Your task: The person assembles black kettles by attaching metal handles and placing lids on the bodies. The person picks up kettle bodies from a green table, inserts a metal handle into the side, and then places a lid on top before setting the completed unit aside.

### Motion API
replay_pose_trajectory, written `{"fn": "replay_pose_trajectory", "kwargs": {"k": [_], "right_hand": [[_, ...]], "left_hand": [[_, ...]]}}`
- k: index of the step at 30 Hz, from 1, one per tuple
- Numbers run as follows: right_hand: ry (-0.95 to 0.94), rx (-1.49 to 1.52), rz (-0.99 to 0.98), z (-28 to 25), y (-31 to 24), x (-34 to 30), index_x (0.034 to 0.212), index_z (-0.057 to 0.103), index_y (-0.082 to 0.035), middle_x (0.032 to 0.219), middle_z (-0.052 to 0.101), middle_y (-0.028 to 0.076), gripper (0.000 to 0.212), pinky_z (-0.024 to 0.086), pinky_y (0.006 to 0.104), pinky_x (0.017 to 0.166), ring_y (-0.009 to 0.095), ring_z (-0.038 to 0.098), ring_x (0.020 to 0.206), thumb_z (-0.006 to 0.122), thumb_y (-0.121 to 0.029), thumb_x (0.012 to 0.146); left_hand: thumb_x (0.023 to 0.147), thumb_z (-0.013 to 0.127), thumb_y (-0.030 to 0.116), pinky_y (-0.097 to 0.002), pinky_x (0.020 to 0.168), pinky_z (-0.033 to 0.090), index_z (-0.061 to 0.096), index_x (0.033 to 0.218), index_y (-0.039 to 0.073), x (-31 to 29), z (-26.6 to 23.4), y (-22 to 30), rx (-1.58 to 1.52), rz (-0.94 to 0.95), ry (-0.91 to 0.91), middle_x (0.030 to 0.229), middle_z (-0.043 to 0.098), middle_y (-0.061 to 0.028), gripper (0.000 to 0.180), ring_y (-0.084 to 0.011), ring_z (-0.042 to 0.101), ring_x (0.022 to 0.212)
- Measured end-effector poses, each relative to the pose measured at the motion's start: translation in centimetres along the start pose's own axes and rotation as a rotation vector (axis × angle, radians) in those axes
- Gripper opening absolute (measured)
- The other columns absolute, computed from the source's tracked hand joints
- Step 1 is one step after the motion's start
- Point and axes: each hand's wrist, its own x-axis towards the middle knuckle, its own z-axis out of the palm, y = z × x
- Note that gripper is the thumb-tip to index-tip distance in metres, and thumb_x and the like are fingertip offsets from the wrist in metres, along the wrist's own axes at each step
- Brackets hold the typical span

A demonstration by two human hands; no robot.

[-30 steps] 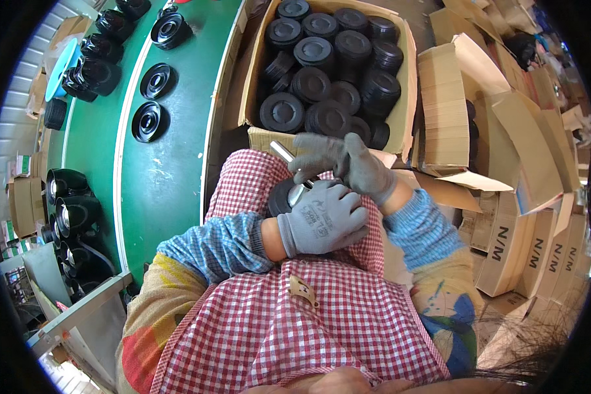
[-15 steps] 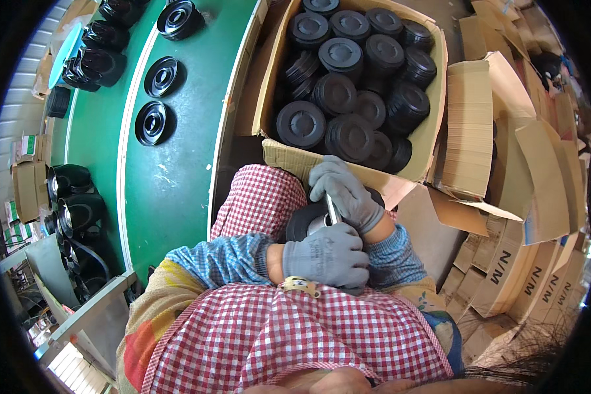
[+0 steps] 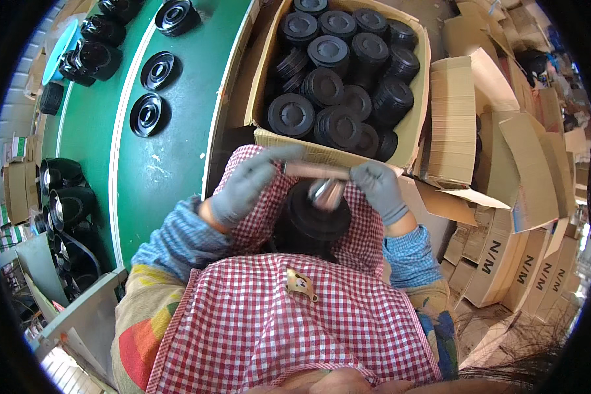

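Observation:
A narrow pale-brown strip, blurred by motion, stretches between my two gloved hands above my lap. My left hand, in a grey glove and smeared, is closed at the strip's left end. At its other end my right hand, also grey-gloved, pinches with bent fingers. Just below the strip is a shiny, rounded metallic piece, its kind unclear. It appears to rest on a black round ribbed part between my knees, partly hidden by the apron.
Beyond my knees stands an open carton packed with stacked black round parts. To the left, a green work surface carries black ring-shaped parts and glossy black housings. More cardboard boxes stand at right.
My hands have parted from close together over the lap. The left moved left and away from my body, the right slightly right. The strip now spans between them, and the black part shows more.

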Motion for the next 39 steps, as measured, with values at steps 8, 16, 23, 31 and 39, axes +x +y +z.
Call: {"fn": "replay_pose_trajectory", "kwargs": {"k": [8, 16, 23, 31, 39], "right_hand": [[0.354, 0.448, 0.404, -2.9, 1.1, -2.3, 0.101, 0.072, -0.003, 0.07, 0.058, -0.003, 0.041, 0.047, 0.0224, 0.06, 0.007, 0.055, 0.061, 0.065, -0.043, 0.101], [0.408, 0.388, 0.347, 0.9, -1.7, -2.3, 0.103, 0.07, -0.001, 0.069, 0.055, -0.003, 0.041, 0.041, 0.0234, 0.056, 0.007, 0.048, 0.058, 0.064, -0.042, 0.101], [0.08, -0.162, -0.077, 10.6, -6.6, 5.4, 0.1, 0.071, -0.003, 0.081, 0.068, 0.006, 0.021, 0.051, 0.0321, 0.068, 0.016, 0.061, 0.071, 0.07, -0.024, 0.097], [-0.253, -0.39, -0.283, 32.6, -6.6, 11.1, 0.103, 0.072, -0.013, 0.101, 0.069, 0.018, 0.028, 0.053, 0.0492, 0.082, 0.04, 0.066, 0.096, 0.067, -0.039, 0.093], [-0.171, -0.509, -0.777, 31.1, -8.9, 11.7, 0.117, 0.068, -0.002, 0.108, 0.069, 0.017, 0.036, 0.048, 0.0483, 0.091, 0.036, 0.065, 0.1, 0.069, -0.022, 0.088]], "left_hand": [[0.086, 0.065, 0.019, -0.0562, 0.119, 0.033, 0.073, 0.111, 0.025, -12.5, -1.0, 0.3, 1.504, 0.581, -0.645, 0.151, 0.05, -0.0038, 0.027, -0.0308, 0.043, 0.142], [0.076, 0.076, 0.028, -0.0536, 0.11, 0.043, 0.076, 0.093, 0.017, -11.5, -2.0, 2.0, 1.651, 0.183, -0.621, 0.159, 0.038, -0.0119, 0.02, -0.0357, 0.043, 0.141], [0.08, 0.078, 0.015, -0.0386, 0.098, 0.049, 0.066, 0.095, 0.003, -19.8, -13.5, 10.0, 0.383, 0.196, 0.538, 0.129, 0.061, -0.0174, 0.022, -0.0267, 0.061, 0.119], [0.095, 0.074, 0.034, -0.0342, 0.072, 0.058, 0.056, 0.12, 0.002, -16.6, -41.0, 12.4, 0.015, 0.384, 1.256, 0.107, 0.063, -0.0106, 0.044, -0.0193, 0.062, 0.089], [0.092, 0.077, 0.038, -0.0412, 0.078, 0.061, 0.055, 0.122, -0.001, -8.0, -56.5, 14.5, -0.086, 0.433, 1.647, 0.118, 0.056, -0.0138, 0.053, -0.0274, 0.062, 0.097]]}}
